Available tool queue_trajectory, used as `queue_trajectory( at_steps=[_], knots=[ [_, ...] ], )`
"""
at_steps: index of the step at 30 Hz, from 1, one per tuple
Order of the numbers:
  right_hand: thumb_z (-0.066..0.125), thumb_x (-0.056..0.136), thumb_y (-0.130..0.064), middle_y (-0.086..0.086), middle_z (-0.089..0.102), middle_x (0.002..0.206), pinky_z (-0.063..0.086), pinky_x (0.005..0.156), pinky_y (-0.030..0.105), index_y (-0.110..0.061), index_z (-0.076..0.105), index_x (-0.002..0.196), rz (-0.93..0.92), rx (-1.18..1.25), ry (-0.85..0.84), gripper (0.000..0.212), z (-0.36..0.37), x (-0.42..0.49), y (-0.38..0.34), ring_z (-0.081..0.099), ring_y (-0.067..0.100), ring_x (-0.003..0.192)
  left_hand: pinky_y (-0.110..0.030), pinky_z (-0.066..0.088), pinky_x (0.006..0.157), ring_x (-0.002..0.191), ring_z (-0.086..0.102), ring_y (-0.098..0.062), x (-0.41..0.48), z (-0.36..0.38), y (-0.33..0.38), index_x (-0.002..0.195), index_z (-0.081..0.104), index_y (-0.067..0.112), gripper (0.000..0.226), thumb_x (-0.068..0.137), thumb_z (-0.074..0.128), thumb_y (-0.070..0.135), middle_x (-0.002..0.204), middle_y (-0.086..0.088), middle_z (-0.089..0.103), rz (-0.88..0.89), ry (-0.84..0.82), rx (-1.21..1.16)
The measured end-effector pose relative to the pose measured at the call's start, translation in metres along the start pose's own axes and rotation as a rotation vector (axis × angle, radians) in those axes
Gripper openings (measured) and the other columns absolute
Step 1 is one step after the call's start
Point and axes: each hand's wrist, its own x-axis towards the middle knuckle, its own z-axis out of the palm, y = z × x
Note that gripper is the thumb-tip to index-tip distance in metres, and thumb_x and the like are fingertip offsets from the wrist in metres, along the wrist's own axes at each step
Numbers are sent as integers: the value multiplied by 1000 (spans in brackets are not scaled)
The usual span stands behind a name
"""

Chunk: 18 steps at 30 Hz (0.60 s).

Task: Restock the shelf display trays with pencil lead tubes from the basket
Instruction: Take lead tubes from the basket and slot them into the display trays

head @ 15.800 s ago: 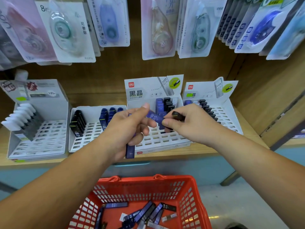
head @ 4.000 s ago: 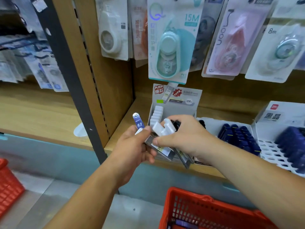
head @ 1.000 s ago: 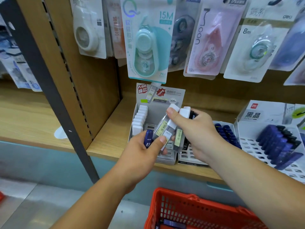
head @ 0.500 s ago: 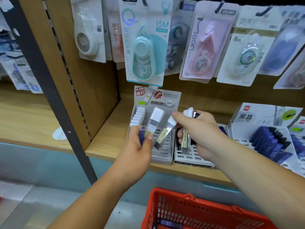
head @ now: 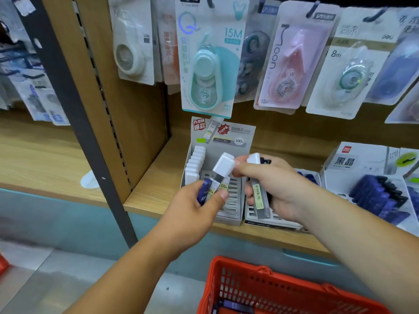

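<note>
This is a stationery shop, seen at a retail shelving bay. Carded blister packs of correction tape [head: 209,62] hang in overlapping rows from black peg hooks [head: 311,10] along the far back panel, with several copies of each one behind another. Below them a wooden shelf [head: 156,189] carries cardboard display trays [head: 223,134] with printed header cards, holding pencil lead tubes [head: 195,164] upright in slotted rows. A dark metal upright [head: 68,91] beside a slotted strip separates this bay from another stocked one on the left. A red plastic shopping basket [head: 249,288] sits near, below the shelf edge.
</note>
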Motion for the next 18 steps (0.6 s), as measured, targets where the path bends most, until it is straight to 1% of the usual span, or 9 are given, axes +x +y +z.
queue_trajectory(
  at_steps=[1, 2, 4, 6, 8, 10, 12, 15, 18],
  knots=[
    [80, 90, -20, 12, 72, 84, 46, 50, 30, -10, 73, 109, -26, -12, 9, 22, -2, 2, 0, 52, 17, 50, -28, 58, 81, 89, 72, -17, 0, -2, 1, 108, 72, 23, 22, 103, 61, 41, 93, 5, 78, -13, -26, -36],
    [82, 88, -18, 13, 73, 85, 47, 50, 30, -13, 73, 109, -58, -32, 13, 23, -4, 3, -1, 53, 18, 50, -22, 56, 81, 92, 73, -10, -1, -4, 2, 112, 73, 23, 21, 104, 60, 38, 98, 8, 79, -19, -53, -59],
    [83, 87, -16, 12, 71, 81, 47, 48, 30, -16, 74, 108, -134, -128, -27, 23, -5, 5, -4, 53, 19, 51, -11, 48, 66, 73, 66, 3, -5, -6, 3, 112, 73, 22, 20, 104, 59, 34, 88, 14, 77, -30, -83, -86],
    [83, 87, -15, 9, 67, 71, 47, 48, 31, -15, 75, 102, -240, -283, -74, 17, -4, 7, -10, 53, 20, 50, -12, 43, 59, 61, 59, -3, -7, -6, 1, 108, 73, 23, 24, 103, 59, 40, 77, 7, 71, -61, -25, -89],
    [83, 86, -17, 5, 66, 71, 48, 51, 31, -18, 75, 97, -356, -414, 1, 14, -2, 14, -19, 55, 19, 52, -17, 40, 55, 58, 52, -12, -6, -10, -4, 101, 70, 22, 33, 101, 55, 51, 65, 5, 58, -102, 80, -37],
    [83, 86, -21, -1, 67, 79, 49, 56, 26, -23, 74, 96, -473, -512, 135, 13, -1, 25, -27, 57, 14, 59, -15, 39, 49, 52, 49, -5, -5, -17, -7, 96, 64, 20, 39, 99, 52, 57, 62, 8, 56, -153, 176, -31],
    [82, 87, -22, -7, 65, 80, 48, 58, 20, -24, 73, 95, -561, -568, 174, 12, 5, 39, -28, 58, 11, 64, -15, 36, 45, 46, 45, -3, -5, -22, -10, 91, 60, 17, 44, 98, 51, 60, 60, 6, 54, -195, 191, -44],
    [80, 86, -25, -8, 65, 81, 57, 66, 33, -25, 68, 91, -631, -695, 176, 13, 19, 59, -16, 63, 18, 74, -21, 36, 50, 48, 41, -4, -8, -27, -12, 97, 64, 21, 47, 96, 50, 66, 59, 11, 49, -233, 141, -33],
    [76, 88, -27, -7, 64, 82, 58, 75, 44, -30, 62, 88, -660, -768, 197, 15, 28, 72, -4, 63, 23, 81, -22, 30, 45, 45, 36, -6, -7, -31, -11, 102, 60, 24, 31, 105, 47, 51, 63, 6, 49, -284, 99, -164]
  ],
)
